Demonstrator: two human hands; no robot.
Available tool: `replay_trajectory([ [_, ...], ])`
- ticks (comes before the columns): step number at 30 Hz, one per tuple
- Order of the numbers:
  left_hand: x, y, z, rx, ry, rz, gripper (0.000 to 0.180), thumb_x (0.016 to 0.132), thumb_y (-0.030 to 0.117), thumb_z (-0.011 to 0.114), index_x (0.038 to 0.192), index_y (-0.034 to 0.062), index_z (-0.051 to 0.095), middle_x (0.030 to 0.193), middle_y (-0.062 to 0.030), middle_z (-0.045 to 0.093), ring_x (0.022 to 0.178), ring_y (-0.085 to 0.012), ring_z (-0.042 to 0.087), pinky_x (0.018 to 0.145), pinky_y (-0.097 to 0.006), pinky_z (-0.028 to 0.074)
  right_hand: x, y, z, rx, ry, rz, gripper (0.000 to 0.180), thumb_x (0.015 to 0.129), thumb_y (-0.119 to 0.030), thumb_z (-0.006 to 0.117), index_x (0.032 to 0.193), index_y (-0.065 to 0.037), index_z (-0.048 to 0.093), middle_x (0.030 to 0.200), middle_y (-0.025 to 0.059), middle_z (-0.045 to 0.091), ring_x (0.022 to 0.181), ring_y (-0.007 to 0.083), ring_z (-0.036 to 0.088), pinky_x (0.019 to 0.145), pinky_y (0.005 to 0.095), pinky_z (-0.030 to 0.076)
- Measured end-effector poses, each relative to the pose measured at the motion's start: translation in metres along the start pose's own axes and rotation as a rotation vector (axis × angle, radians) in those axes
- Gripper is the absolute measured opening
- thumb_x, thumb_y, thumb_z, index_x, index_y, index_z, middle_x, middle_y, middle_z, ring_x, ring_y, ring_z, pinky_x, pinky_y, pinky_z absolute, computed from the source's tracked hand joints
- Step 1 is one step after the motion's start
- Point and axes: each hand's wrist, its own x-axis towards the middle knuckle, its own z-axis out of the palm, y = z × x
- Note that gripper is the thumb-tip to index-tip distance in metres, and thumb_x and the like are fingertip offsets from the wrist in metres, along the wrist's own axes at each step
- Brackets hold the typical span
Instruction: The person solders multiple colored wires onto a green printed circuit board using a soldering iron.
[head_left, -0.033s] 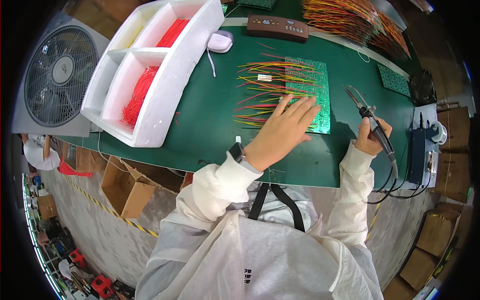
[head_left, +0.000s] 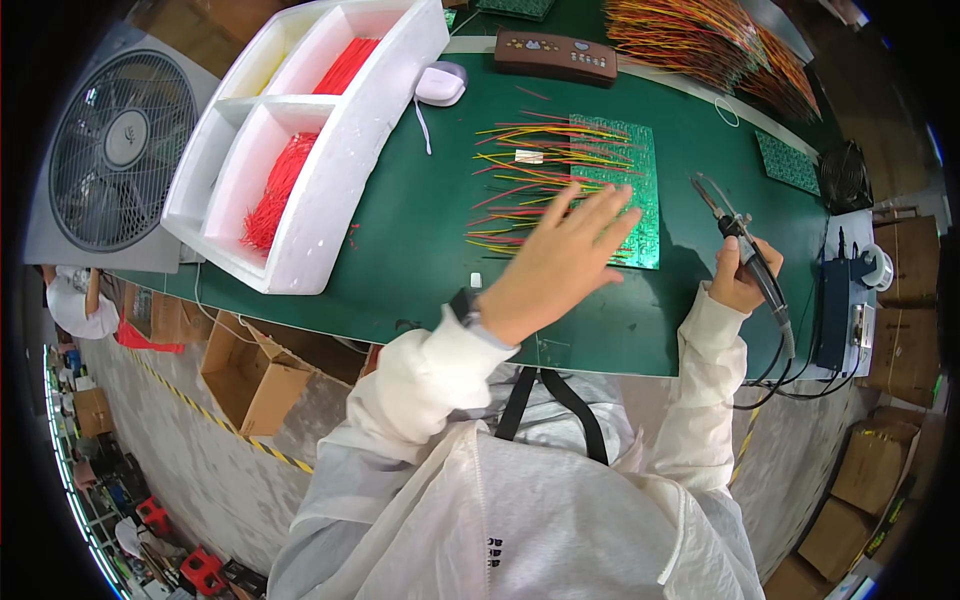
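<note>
Looking down, I see the white foam tray [head_left: 330, 190] with red wires far left, then the green circuit board [head_left: 625, 190] mid-table, its red and yellow leads [head_left: 520, 185] fanned leftward. My left hand [head_left: 565, 260] hovers flat and spread over them; a careless drop could bend or tangle leads. My right hand [head_left: 738, 280] grips the soldering iron [head_left: 745, 250], whose tip could scorch the mat. Brown cardboard boxes [head_left: 250, 380] sit below the table edge.
</note>
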Motion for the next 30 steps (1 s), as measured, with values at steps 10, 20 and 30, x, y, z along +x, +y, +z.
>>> replay_trajectory([
  [10, -0.064, -0.171, -0.213, 0.457, -0.158, -0.431, 0.018, 0.070, -0.006, 0.051, 0.086, 0.0006, 0.055, 0.091, -0.0167, 0.057, 0.084, -0.0325, 0.054, 0.075, -0.036, 0.043, 0.000, -0.005, 0.001, 0.005, 0.006, 0.005, 0.025, 0.073, -0.006, 0.063, 0.090, 0.000, 0.045, 0.080, 0.0086, 0.052, 0.065, 0.0112, 0.050, 0.061, 0.0232, 0.043],
  [20, -0.074, -0.218, -0.192, 0.091, -0.287, -0.618, 0.009, 0.069, -0.003, 0.057, 0.078, -0.0022, 0.053, 0.073, -0.0121, 0.057, 0.070, -0.0219, 0.054, 0.068, -0.030, 0.044, 0.001, 0.004, -0.003, -0.027, 0.003, 0.004, 0.026, 0.073, -0.006, 0.064, 0.090, 0.001, 0.045, 0.078, 0.0094, 0.054, 0.063, 0.0109, 0.051, 0.059, 0.0219, 0.043],
  [30, -0.076, -0.221, -0.196, 0.005, -0.199, -0.704, 0.008, 0.070, 0.002, 0.058, 0.076, -0.0011, 0.054, 0.066, -0.0041, 0.054, 0.063, -0.0113, 0.049, 0.060, -0.023, 0.041, -0.001, 0.002, -0.002, -0.015, -0.004, 0.019, 0.026, 0.073, -0.005, 0.064, 0.091, 0.000, 0.046, 0.079, 0.0099, 0.054, 0.065, 0.0113, 0.052, 0.061, 0.0222, 0.043],
])
